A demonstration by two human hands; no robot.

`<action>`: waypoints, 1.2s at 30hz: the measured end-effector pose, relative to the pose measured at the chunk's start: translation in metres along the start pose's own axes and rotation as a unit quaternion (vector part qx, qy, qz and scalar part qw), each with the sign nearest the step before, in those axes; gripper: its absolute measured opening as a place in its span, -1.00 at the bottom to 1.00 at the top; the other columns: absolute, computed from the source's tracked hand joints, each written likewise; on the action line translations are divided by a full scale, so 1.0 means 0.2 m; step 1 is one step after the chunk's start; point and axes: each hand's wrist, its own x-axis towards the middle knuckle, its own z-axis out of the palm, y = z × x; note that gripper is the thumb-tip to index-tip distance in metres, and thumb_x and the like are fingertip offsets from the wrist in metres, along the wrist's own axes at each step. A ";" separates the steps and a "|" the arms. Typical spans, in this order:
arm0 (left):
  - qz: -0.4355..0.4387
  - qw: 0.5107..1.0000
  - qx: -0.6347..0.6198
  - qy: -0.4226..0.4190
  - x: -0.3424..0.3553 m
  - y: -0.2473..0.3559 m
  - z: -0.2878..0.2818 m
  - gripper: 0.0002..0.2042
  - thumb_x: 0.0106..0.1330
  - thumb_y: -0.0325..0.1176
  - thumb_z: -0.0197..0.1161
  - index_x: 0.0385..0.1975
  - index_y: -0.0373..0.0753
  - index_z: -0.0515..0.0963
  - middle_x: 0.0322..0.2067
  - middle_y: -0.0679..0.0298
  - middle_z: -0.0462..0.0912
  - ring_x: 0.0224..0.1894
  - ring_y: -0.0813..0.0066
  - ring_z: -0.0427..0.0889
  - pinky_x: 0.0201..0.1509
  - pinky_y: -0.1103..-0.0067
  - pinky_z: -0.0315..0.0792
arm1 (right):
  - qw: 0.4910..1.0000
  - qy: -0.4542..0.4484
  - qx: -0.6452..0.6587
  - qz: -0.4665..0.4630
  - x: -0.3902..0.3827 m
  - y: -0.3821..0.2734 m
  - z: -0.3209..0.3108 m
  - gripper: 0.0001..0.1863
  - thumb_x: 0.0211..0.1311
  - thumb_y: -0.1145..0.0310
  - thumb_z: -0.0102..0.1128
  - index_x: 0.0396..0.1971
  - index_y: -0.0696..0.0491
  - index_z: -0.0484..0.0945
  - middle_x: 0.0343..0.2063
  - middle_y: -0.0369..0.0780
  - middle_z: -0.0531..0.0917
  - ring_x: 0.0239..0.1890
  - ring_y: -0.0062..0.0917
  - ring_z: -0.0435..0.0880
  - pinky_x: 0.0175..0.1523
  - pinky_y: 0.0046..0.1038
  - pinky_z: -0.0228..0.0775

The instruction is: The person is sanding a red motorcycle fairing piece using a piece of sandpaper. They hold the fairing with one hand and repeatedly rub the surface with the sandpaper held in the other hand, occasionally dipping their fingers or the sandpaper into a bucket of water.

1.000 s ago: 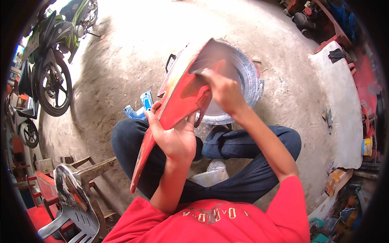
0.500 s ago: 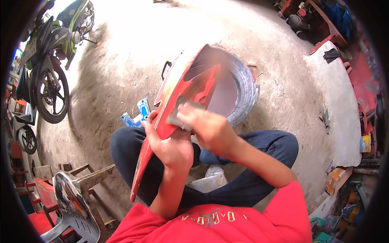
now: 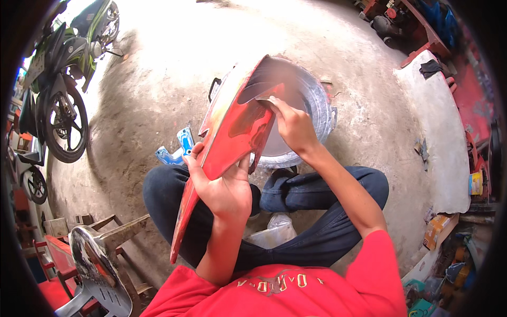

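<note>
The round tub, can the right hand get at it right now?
Probably yes. The right hand looks close to the round tub, and the red panel covers only its left part, leaving the right side free. But those fingers seem to be pinching a thin grey pad.

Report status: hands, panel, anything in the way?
Left hand holding red fairing panel. Right hand pinching thin grey sheet over it. Panel partly hides round tub.

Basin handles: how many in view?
2: a dark left handle at the left of the basin, and a right handle at its right edge. The red body panel covers part of the rim, so more may be hidden.
</note>
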 end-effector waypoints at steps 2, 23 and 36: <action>0.008 0.999 0.005 0.030 0.00 0.00 0.01 -0.60 0.64 0.13 -0.13 0.13 -0.05 0.34 0.28 0.13 0.49 0.37 0.06 0.46 0.39 -0.05 0.41 | 0.990 0.064 -0.036 -0.120 -0.03 -0.05 0.06 -0.63 0.29 0.59 0.08 0.07 0.09 0.64 0.02 -0.02 0.73 0.13 -0.16 0.72 0.20 -0.22 0.63; 0.013 1.000 0.002 0.019 0.01 -0.02 -0.04 -0.60 0.64 0.13 -0.12 0.15 -0.04 0.33 0.29 0.12 0.47 0.37 0.06 0.46 0.38 -0.02 0.41 | 0.974 0.033 -0.004 -0.223 -0.13 -0.28 0.05 -0.63 0.28 0.51 0.15 0.08 0.09 0.65 0.05 -0.05 0.73 0.15 -0.20 0.72 0.24 -0.21 0.60; 0.013 1.000 -0.003 0.007 0.01 -0.01 -0.03 -0.57 0.63 0.14 -0.15 0.15 -0.08 0.34 0.27 0.11 0.47 0.38 0.03 0.42 0.38 -0.12 0.34 | 0.973 -0.028 -0.002 -0.229 0.02 -0.20 -0.01 -0.61 0.24 0.55 0.19 0.08 0.04 0.66 0.05 -0.08 0.73 0.12 -0.19 0.73 0.22 -0.25 0.61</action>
